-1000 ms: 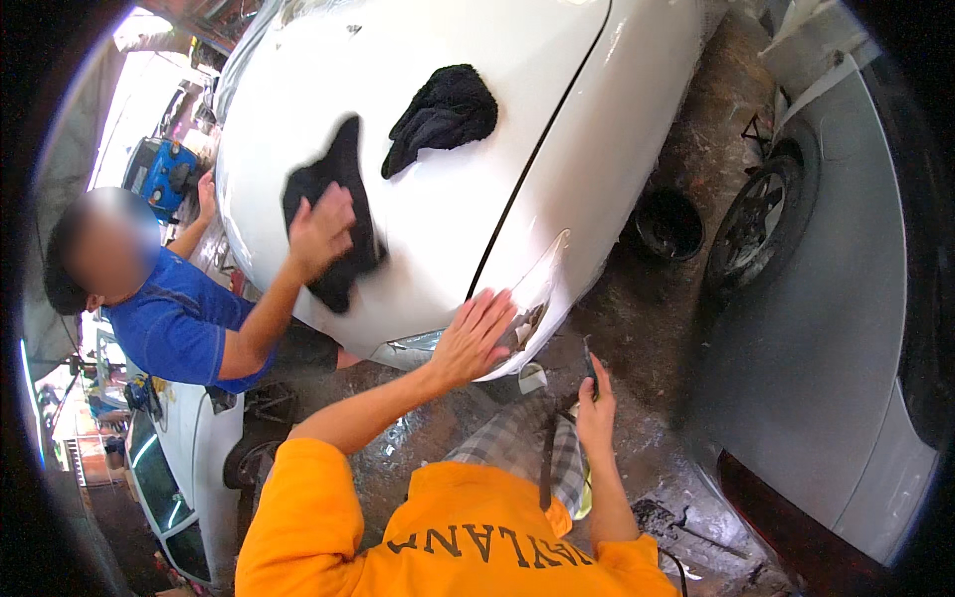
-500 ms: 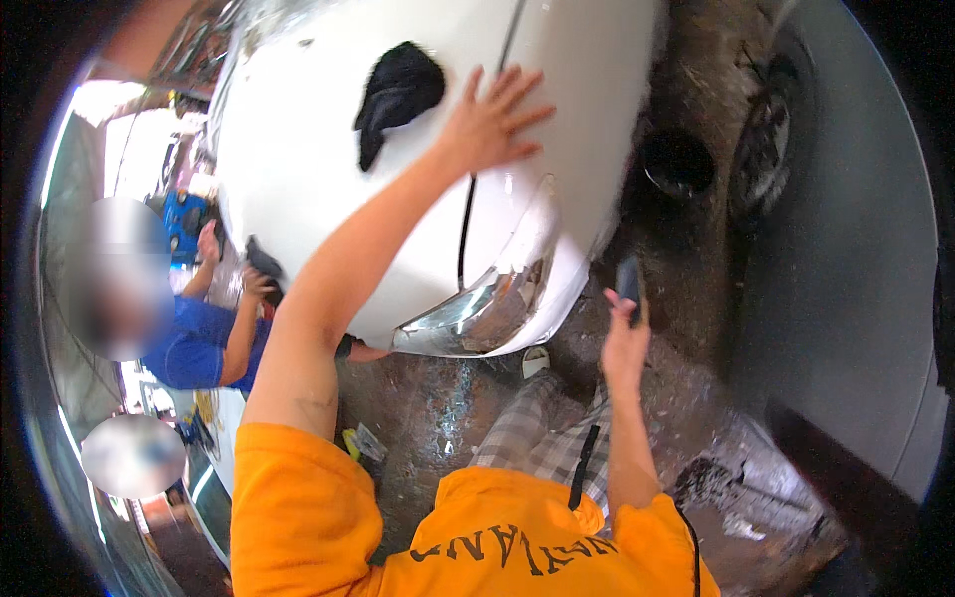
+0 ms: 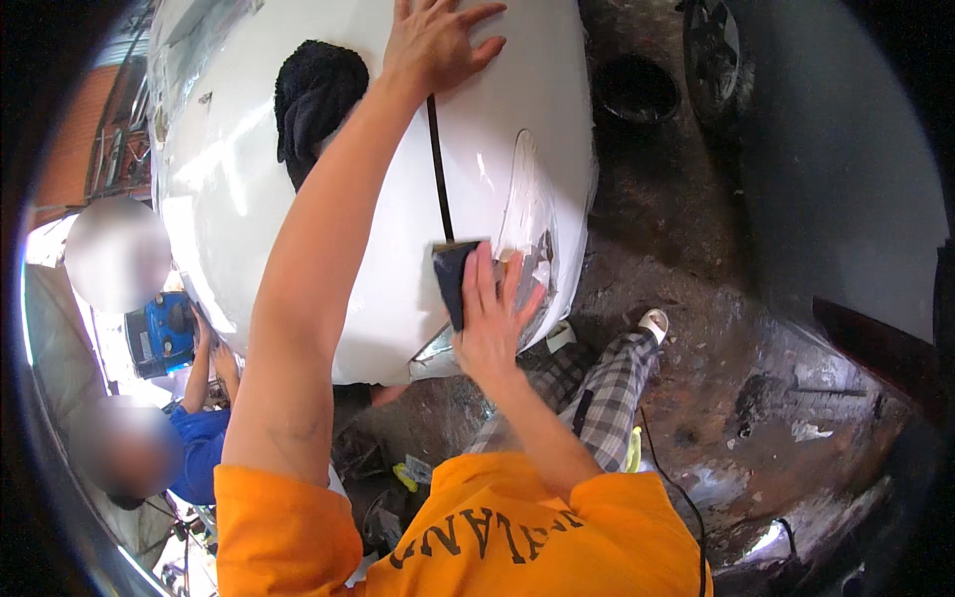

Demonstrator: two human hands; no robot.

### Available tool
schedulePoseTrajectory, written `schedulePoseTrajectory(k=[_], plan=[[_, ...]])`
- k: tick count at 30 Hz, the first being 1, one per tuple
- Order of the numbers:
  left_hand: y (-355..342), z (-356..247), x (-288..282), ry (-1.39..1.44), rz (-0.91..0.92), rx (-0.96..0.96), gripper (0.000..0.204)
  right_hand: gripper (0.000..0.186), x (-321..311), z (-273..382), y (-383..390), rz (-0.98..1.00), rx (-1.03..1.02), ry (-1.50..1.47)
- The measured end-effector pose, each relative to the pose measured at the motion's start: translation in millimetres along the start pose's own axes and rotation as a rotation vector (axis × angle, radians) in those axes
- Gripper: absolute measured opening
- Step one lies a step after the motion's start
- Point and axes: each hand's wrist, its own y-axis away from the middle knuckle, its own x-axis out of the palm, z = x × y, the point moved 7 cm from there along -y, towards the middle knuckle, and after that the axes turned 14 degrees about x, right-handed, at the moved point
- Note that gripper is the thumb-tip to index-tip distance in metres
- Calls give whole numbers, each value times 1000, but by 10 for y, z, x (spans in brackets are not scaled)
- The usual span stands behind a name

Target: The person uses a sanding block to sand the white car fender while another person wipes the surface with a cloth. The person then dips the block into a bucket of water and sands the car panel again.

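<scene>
The white car panel fills the upper middle, crossed by a dark gap. High on it, my left hand lies with fingers spread, beside a bunched black cloth that my forearm partly hides. Lower, at the front corner, my right hand presses a dark flat pad onto the panel by the gap, fingers extended over it. The headlight area under that hand has crinkled, shiny covering toward the right.
A dark bucket sits right of the car, beside a grey vehicle and its wheel. A co-worker in blue is at lower left near a blue machine. A cable runs along the stained floor.
My left hand has slid higher on the panel. My right hand has brought the pad from beside the car onto its front corner. The co-worker's arms have moved away from the panel's middle.
</scene>
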Motion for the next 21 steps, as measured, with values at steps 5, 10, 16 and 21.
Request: schedulePoseTrajectory(k=[5,10,16,21], plan=[[-12,-98,8,10,-4,5,48,79,-357,-4,-683,-249,-15,-187],[36,-62,-7,0,-36,6,47,80,99,-55,199,-80,46,-96],[-30,-13,-16,-16,-68,1,47,86,-10,-65,-17,-104,52,-179],[18,-35,-107,-52,-23,-14,47,80,-249,49,-334,-185,-43,-201]])
